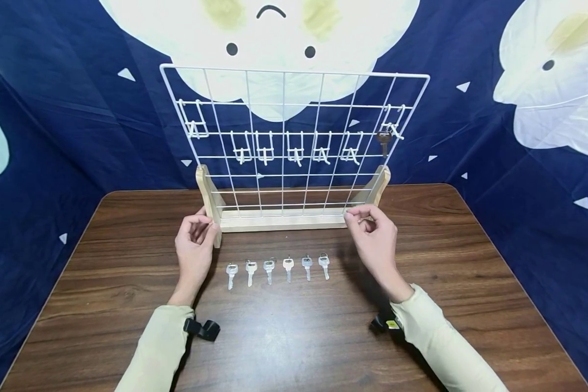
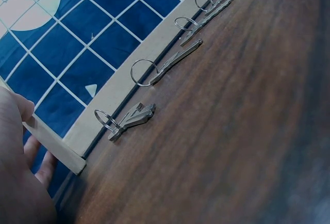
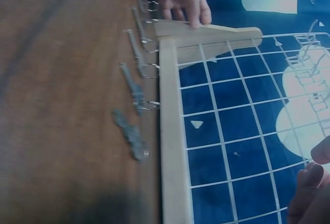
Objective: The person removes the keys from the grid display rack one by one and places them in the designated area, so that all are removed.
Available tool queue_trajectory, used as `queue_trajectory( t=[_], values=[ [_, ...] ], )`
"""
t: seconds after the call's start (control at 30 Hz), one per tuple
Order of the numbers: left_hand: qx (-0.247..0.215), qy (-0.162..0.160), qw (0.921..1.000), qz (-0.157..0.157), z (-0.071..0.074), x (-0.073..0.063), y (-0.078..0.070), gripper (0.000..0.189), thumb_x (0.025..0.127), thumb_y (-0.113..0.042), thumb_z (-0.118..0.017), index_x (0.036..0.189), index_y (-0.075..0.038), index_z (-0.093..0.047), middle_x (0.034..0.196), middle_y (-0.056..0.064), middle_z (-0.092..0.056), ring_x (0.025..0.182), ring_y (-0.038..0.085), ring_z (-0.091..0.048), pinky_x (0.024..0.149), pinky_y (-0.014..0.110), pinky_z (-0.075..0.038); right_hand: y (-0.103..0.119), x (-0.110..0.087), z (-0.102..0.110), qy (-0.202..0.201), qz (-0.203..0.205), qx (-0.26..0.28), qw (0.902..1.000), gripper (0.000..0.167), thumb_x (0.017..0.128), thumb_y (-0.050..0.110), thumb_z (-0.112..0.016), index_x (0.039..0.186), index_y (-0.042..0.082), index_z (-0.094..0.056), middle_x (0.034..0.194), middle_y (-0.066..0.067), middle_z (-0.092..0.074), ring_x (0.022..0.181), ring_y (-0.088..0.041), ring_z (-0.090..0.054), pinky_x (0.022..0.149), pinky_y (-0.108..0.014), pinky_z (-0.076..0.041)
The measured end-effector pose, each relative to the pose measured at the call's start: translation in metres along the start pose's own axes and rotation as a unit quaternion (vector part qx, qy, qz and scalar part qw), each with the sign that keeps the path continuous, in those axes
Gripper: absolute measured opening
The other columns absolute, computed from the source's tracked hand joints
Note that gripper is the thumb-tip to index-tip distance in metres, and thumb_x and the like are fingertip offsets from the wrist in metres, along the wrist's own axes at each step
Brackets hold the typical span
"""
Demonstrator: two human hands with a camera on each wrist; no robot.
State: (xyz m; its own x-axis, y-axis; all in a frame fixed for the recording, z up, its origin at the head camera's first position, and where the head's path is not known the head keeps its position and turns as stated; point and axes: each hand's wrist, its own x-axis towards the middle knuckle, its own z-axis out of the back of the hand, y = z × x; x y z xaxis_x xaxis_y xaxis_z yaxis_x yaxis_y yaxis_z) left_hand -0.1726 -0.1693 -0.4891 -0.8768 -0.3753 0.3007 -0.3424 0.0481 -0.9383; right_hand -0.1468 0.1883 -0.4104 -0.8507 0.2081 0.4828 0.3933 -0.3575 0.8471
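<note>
My left hand [image 1: 194,247] grips the left wooden foot of a white wire grid rack [image 1: 284,103], its thumb on the near side and other fingers behind the wood in the left wrist view. My right hand [image 1: 376,239] hovers before the rack's lower right corner, fingers loosely curled and thumb near the forefinger. Nothing shows between its fingertips. Several silver keys [image 1: 288,263] with small rings lie in a row on the table before the rack's wooden base [image 1: 281,223]. A dark key [image 1: 384,142] hangs from the upper right hook [image 1: 394,128].
Several white hooks [image 1: 295,155] are clipped along the middle of the grid, and another hook [image 1: 192,129] sits at upper left. Behind the brown wooden table [image 1: 103,305] hangs a dark blue cloth [image 1: 54,130] with white cloud shapes. Each wrist wears a black strap.
</note>
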Motion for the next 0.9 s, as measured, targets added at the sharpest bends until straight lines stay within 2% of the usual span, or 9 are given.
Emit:
queue_trajectory(
  t=[0.3, 0.53, 0.6, 0.7, 0.83, 0.9],
  values=[
    [0.0, 0.002, 1.0, 0.0, -0.001, 0.0, 0.001, 0.02, 0.1, 0.014, -0.069, 0.113, 0.021, -0.055, 0.145, 0.013, -0.07, 0.123, 0.009, -0.07, 0.104, 0.018, -0.056, 0.017, 0.024, 0.006, -0.032, 0.001, 0.032, 0.999, 0.007, 0.099, 0.002, -0.079, 0.103, -0.003, -0.077, 0.081, 0.01, -0.067, 0.047, 0.001, -0.039, 0.044, -0.014, -0.026],
    [0.005, 0.0, 1.0, 0.003, 0.0, 0.001, 0.0, 0.02, 0.1, 0.014, -0.068, 0.113, 0.021, -0.055, 0.149, 0.022, -0.067, 0.122, 0.009, -0.07, 0.104, 0.018, -0.056, 0.029, 0.045, 0.011, -0.065, 0.038, 0.071, 0.9947, 0.014, 0.098, -0.001, -0.079, 0.107, -0.011, -0.074, 0.091, 0.008, -0.071, 0.048, 0.001, -0.041, 0.045, -0.013, -0.03],
    [0.009, 0.001, 1.0, 0.003, 0.0, 0.001, 0.0, 0.02, 0.1, 0.014, -0.068, 0.114, 0.021, -0.055, 0.149, 0.024, -0.066, 0.123, 0.009, -0.069, 0.105, 0.018, -0.056, 0.033, 0.05, 0.011, -0.077, 0.043, 0.08, 0.9929, 0.014, 0.098, -0.001, -0.079, 0.108, -0.009, -0.074, 0.094, 0.008, -0.071, 0.048, 0.001, -0.043, 0.044, -0.014, -0.032],
    [0.012, 0.002, 0.9999, 0.004, 0.0, 0.001, 0.0, 0.02, 0.1, 0.014, -0.068, 0.114, 0.021, -0.055, 0.15, 0.026, -0.065, 0.123, 0.009, -0.069, 0.105, 0.019, -0.056, 0.037, 0.057, 0.012, -0.095, 0.043, 0.093, 0.9902, 0.01, 0.097, -0.002, -0.079, 0.107, -0.001, -0.075, 0.096, 0.006, -0.071, 0.047, 0.001, -0.046, 0.044, -0.014, -0.036],
    [0.012, 0.003, 0.9999, 0.002, 0.0, 0.0, -0.001, 0.021, 0.1, 0.014, -0.068, 0.114, 0.021, -0.055, 0.15, 0.026, -0.065, 0.123, 0.008, -0.069, 0.105, 0.019, -0.056, 0.043, 0.066, 0.013, -0.119, 0.038, 0.116, 0.9854, 0.02, 0.096, -0.002, -0.079, 0.105, 0.013, -0.072, 0.102, 0.002, -0.07, 0.047, -0.001, -0.049, 0.045, -0.015, -0.039],
    [0.014, 0.002, 0.9999, 0.0, 0.0, 0.0, -0.001, 0.021, 0.1, 0.014, -0.068, 0.114, 0.022, -0.054, 0.15, 0.026, -0.065, 0.123, 0.008, -0.069, 0.105, 0.019, -0.056, 0.045, 0.071, 0.013, -0.131, 0.04, 0.122, 0.983, 0.022, 0.095, -0.003, -0.079, 0.105, 0.015, -0.07, 0.104, 0.0, -0.069, 0.047, -0.002, -0.049, 0.045, -0.016, -0.04]
  ],
)
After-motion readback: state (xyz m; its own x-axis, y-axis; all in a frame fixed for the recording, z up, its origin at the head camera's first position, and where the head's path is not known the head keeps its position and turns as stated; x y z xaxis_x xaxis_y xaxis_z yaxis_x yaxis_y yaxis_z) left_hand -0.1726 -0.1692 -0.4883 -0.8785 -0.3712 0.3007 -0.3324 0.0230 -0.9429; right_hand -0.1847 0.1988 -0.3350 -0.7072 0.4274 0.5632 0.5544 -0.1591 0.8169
